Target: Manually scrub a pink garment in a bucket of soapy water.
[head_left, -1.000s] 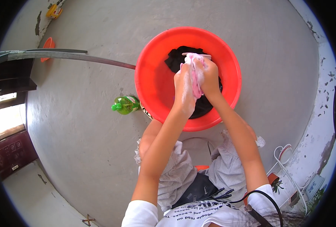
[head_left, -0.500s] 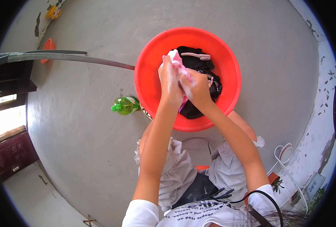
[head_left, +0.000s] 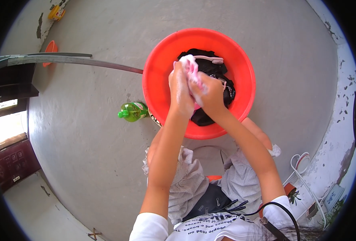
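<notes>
The left hand (head_left: pixel 179 89) and right hand (head_left: pixel 208 92), foamy and close together, curl around a sudsy pink cloth (head_left: pixel 191 69), bunched between them above the red basin (head_left: pixel 156 60). To work it well, I'd press the folds firmly between palm and fingers, turn fresh patches inward, and stay inside the rim so suds drop in. Below lie black fabric (head_left: pixel 204 118) and a slim pink object (head_left: pixel 211 60); a green bottle (head_left: pixel 134 112) stands just left of the basin.
</notes>
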Action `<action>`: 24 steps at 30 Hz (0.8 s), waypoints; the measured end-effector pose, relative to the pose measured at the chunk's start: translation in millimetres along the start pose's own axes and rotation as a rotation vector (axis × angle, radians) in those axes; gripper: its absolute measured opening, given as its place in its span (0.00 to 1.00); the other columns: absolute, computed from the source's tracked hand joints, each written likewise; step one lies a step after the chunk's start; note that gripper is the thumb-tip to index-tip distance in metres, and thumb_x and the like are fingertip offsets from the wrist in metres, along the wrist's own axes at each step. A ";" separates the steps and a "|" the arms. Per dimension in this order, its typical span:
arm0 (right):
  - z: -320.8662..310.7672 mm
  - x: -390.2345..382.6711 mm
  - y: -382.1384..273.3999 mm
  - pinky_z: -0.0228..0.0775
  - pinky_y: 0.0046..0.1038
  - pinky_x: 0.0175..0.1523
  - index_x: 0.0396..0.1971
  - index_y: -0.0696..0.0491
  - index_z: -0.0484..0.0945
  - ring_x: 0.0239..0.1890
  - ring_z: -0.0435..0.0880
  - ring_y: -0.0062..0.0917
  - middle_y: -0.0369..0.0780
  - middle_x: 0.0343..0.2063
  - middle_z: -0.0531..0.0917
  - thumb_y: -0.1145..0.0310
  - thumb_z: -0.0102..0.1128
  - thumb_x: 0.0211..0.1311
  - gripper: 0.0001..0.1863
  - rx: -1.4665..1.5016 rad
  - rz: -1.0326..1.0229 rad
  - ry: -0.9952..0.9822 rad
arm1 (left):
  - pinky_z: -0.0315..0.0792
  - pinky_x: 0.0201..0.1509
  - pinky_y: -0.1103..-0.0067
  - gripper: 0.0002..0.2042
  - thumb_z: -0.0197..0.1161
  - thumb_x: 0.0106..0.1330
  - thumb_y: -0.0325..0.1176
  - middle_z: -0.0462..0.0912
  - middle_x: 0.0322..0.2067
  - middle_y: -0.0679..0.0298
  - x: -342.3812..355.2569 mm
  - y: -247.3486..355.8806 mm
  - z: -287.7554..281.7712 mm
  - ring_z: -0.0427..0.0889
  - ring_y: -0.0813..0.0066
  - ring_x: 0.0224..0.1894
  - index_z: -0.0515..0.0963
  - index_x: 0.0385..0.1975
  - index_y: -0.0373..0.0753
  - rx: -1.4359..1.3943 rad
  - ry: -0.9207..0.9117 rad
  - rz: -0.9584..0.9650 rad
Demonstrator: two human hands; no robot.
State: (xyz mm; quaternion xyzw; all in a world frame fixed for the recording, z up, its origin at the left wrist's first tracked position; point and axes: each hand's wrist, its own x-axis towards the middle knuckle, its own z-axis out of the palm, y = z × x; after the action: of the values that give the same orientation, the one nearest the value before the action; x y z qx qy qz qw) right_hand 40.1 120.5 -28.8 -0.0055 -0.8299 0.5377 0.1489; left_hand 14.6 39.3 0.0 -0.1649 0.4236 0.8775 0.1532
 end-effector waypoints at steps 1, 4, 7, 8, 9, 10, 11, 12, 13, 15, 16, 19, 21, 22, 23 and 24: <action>0.2 -3.4 0.6 0.64 0.34 0.23 0.19 0.56 0.72 0.19 0.74 0.43 0.48 0.15 0.74 0.63 0.59 0.50 0.12 -0.001 0.000 -0.001 | 0.62 0.20 0.82 0.15 0.41 0.67 0.44 0.66 0.18 0.69 1.4 4.6 5.5 0.65 0.81 0.17 0.69 0.27 0.42 -0.050 0.107 -0.016; 2.2 -8.0 1.9 0.61 0.26 0.23 0.23 0.59 0.74 0.15 0.67 0.23 0.45 0.14 0.71 0.67 0.55 0.55 0.10 -0.048 -0.214 -0.074 | 0.62 0.21 0.82 0.14 0.42 0.67 0.43 0.65 0.17 0.70 5.2 6.6 1.7 0.63 0.82 0.17 0.69 0.26 0.42 0.010 0.185 0.023; 0.4 -4.1 -1.0 0.62 0.25 0.24 0.25 0.60 0.74 0.17 0.68 0.19 0.42 0.15 0.72 0.67 0.54 0.56 0.10 -0.015 0.011 -0.109 | 0.63 0.23 0.84 0.13 0.43 0.66 0.43 0.67 0.18 0.70 -0.3 5.8 3.9 0.66 0.83 0.20 0.70 0.27 0.42 -0.020 0.093 0.010; 0.6 -1.0 0.5 0.62 0.25 0.24 0.25 0.60 0.74 0.17 0.68 0.19 0.42 0.15 0.72 0.67 0.54 0.56 0.10 -0.015 0.011 -0.109 | 0.63 0.23 0.84 0.13 0.43 0.66 0.43 0.67 0.18 0.70 -1.7 4.3 4.8 0.66 0.83 0.20 0.70 0.27 0.42 -0.019 0.093 0.010; 0.4 4.1 3.4 0.63 0.28 0.24 0.23 0.59 0.73 0.17 0.70 0.29 0.45 0.15 0.73 0.66 0.54 0.55 0.11 0.104 0.071 -0.022 | 0.65 0.30 0.83 0.14 0.42 0.67 0.44 0.69 0.25 0.69 -3.0 1.6 6.5 0.68 0.81 0.26 0.70 0.33 0.40 0.009 0.076 -0.014; -0.2 8.9 5.7 0.64 0.31 0.23 0.21 0.59 0.73 0.16 0.71 0.39 0.48 0.15 0.73 0.64 0.54 0.55 0.13 0.224 0.131 0.065 | 0.66 0.37 0.81 0.16 0.41 0.68 0.45 0.71 0.32 0.68 -4.4 -1.4 8.7 0.70 0.80 0.33 0.70 0.39 0.39 0.038 0.058 -0.039; -3.4 12.8 7.2 0.63 0.28 0.24 0.21 0.60 0.73 0.16 0.70 0.30 0.46 0.14 0.72 0.62 0.51 0.58 0.15 0.250 0.190 0.071 | 0.68 0.44 0.80 0.19 0.40 0.69 0.47 0.73 0.39 0.66 -5.9 -4.6 10.8 0.72 0.78 0.40 0.70 0.44 0.38 0.066 0.041 -0.064; -5.6 17.9 14.8 0.63 0.27 0.25 0.22 0.60 0.73 0.16 0.69 0.27 0.45 0.14 0.72 0.62 0.51 0.58 0.15 0.297 0.222 0.099 | 0.68 0.44 0.80 0.19 0.40 0.69 0.46 0.73 0.39 0.66 -7.1 -10.1 15.6 0.72 0.78 0.40 0.69 0.44 0.38 0.103 0.068 -0.089; -6.7 22.7 21.8 0.63 0.26 0.26 0.22 0.60 0.73 0.17 0.69 0.23 0.44 0.14 0.71 0.62 0.51 0.59 0.15 0.344 0.255 0.127 | 0.68 0.44 0.80 0.18 0.39 0.69 0.45 0.73 0.39 0.66 -8.4 -14.4 19.0 0.73 0.77 0.41 0.69 0.44 0.37 0.140 0.095 -0.113; -7.1 24.8 22.5 0.63 0.26 0.26 0.22 0.60 0.73 0.18 0.69 0.21 0.44 0.14 0.71 0.63 0.51 0.59 0.15 0.364 0.168 0.161 | 0.68 0.44 0.79 0.18 0.39 0.69 0.44 0.73 0.40 0.65 -8.1 -16.6 16.4 0.73 0.76 0.41 0.69 0.45 0.37 0.182 0.049 -0.120; -7.1 24.0 15.6 0.63 0.27 0.26 0.22 0.59 0.74 0.18 0.70 0.24 0.45 0.14 0.71 0.63 0.51 0.58 0.14 0.331 0.211 0.163 | 0.69 0.44 0.80 0.18 0.39 0.69 0.45 0.73 0.39 0.65 -5.0 -15.4 14.7 0.73 0.76 0.41 0.69 0.45 0.37 0.137 0.060 -0.123; -7.3 15.6 6.9 0.64 0.29 0.25 0.22 0.58 0.74 0.17 0.71 0.32 0.47 0.15 0.73 0.62 0.52 0.57 0.14 0.219 0.189 0.114 | 0.69 0.42 0.81 0.18 0.40 0.69 0.46 0.73 0.37 0.66 -1.0 -13.9 4.4 0.73 0.78 0.40 0.69 0.45 0.39 0.043 -0.071 -0.044; -7.8 6.6 -1.7 0.65 0.33 0.25 0.22 0.57 0.74 0.20 0.73 0.44 0.50 0.17 0.74 0.61 0.55 0.54 0.13 0.117 0.101 -0.008 | 0.69 0.40 0.82 0.18 0.41 0.68 0.48 0.73 0.36 0.68 3.8 -8.6 -3.7 0.72 0.80 0.37 0.70 0.43 0.41 -0.007 -0.050 -0.058; -4.5 1.0 -6.8 0.65 0.34 0.25 0.23 0.56 0.74 0.20 0.74 0.43 0.50 0.16 0.74 0.61 0.55 0.54 0.13 0.032 0.054 -0.048 | 0.68 0.34 0.82 0.17 0.42 0.68 0.49 0.72 0.32 0.70 6.0 -4.7 -3.4 0.71 0.82 0.32 0.70 0.40 0.42 0.035 -0.028 0.064; -1.5 -2.9 -10.4 0.65 0.35 0.25 0.23 0.56 0.74 0.21 0.75 0.42 0.49 0.16 0.74 0.61 0.56 0.53 0.12 -0.053 0.005 -0.088 | 0.66 0.31 0.83 0.16 0.44 0.68 0.49 0.70 0.28 0.71 11.5 -2.8 -17.1 0.69 0.83 0.29 0.70 0.36 0.43 0.028 -0.078 0.036; -0.1 -4.7 -9.2 0.60 0.30 0.23 0.22 0.59 0.73 0.15 0.67 0.35 0.50 0.14 0.70 0.66 0.55 0.54 0.11 -0.069 -0.162 -0.069 | 0.65 0.31 0.84 0.15 0.44 0.68 0.49 0.69 0.28 0.71 12.7 -1.7 -17.8 0.68 0.84 0.29 0.69 0.35 0.44 0.013 -0.076 0.040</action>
State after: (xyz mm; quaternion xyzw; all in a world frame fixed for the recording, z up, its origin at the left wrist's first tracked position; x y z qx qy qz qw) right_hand 46.0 115.9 -21.6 0.0751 -0.8502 0.4950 0.1630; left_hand 6.8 27.8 -17.0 -0.1220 0.4266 0.8831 0.1527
